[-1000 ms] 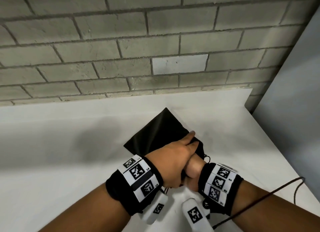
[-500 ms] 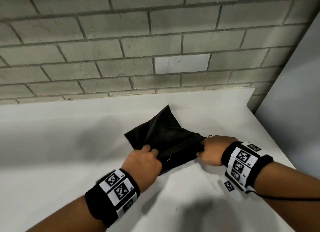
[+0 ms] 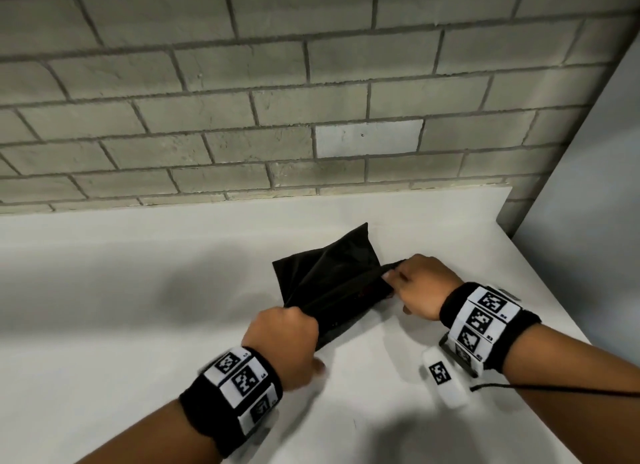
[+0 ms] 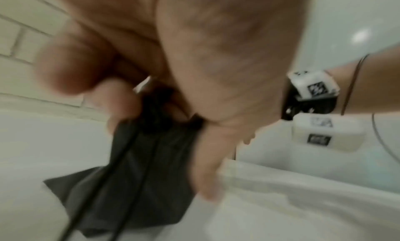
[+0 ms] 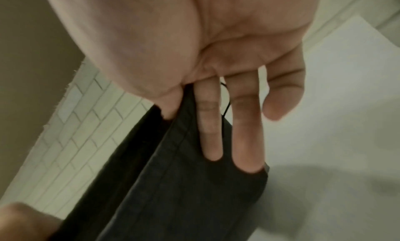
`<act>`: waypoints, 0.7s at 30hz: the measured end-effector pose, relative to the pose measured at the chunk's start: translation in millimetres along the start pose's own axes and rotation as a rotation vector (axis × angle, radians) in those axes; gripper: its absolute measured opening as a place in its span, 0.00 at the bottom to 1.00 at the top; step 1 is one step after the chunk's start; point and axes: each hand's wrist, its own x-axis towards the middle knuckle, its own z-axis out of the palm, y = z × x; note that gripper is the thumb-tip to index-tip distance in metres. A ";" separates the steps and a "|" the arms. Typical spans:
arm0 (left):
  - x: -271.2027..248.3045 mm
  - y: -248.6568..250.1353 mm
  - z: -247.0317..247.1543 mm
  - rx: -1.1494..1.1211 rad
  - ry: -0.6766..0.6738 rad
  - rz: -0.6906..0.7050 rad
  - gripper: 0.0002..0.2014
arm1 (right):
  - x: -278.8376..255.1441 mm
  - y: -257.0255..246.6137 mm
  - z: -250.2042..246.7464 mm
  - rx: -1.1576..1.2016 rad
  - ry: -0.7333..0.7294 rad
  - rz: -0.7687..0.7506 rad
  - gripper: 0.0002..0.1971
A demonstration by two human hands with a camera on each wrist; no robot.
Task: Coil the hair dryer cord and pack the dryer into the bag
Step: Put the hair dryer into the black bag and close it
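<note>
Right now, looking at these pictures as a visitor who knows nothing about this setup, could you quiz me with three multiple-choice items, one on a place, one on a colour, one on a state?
1. Where is the bag?
A. on the white table, in front of the brick wall
B. hanging from a hook on the wall
C. on the floor

2. What colour is the bag?
A. red
B. black
C. white

3. What are the hands doing?
A. both lie flat on the table, off the bag
B. only the left hand touches the bag
C. each hand has a grip on one end of the bag, the right hand opposite the left

Answers:
1 A, the head view shows the bag low over the white tabletop below the bricks.
2 B, the cloth is black in all three views.
3 C, the cloth runs stretched from one hand to the other.
</note>
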 end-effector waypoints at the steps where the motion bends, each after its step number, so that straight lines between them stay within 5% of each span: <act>1: 5.2 -2.7 -3.7 0.039 0.019 -0.007 0.10 | -2.2 -0.9 -6.5 -0.024 -0.006 -0.035 0.23; 5: 20.2 -43.4 -36.6 0.010 0.235 -0.006 0.10 | -10.3 3.6 -52.6 -0.285 0.040 -0.119 0.16; 9: 28.2 -71.8 -99.1 -0.136 0.639 0.241 0.08 | -15.3 4.6 -115.9 -0.367 0.293 -0.077 0.14; 13: 42.9 -62.2 -146.3 -0.353 0.773 0.276 0.08 | -33.9 5.6 -171.6 -0.273 0.406 -0.062 0.12; 15: 59.1 -51.2 -151.3 -0.622 0.756 0.284 0.13 | -45.6 15.4 -190.9 -0.199 0.405 -0.034 0.13; 18: 83.2 -23.3 -144.1 -1.014 0.544 0.402 0.20 | -59.9 40.5 -201.2 -0.015 0.289 0.071 0.12; 21: 110.2 10.0 -134.0 -1.113 0.419 0.455 0.22 | -60.2 74.2 -199.7 0.093 0.268 0.163 0.08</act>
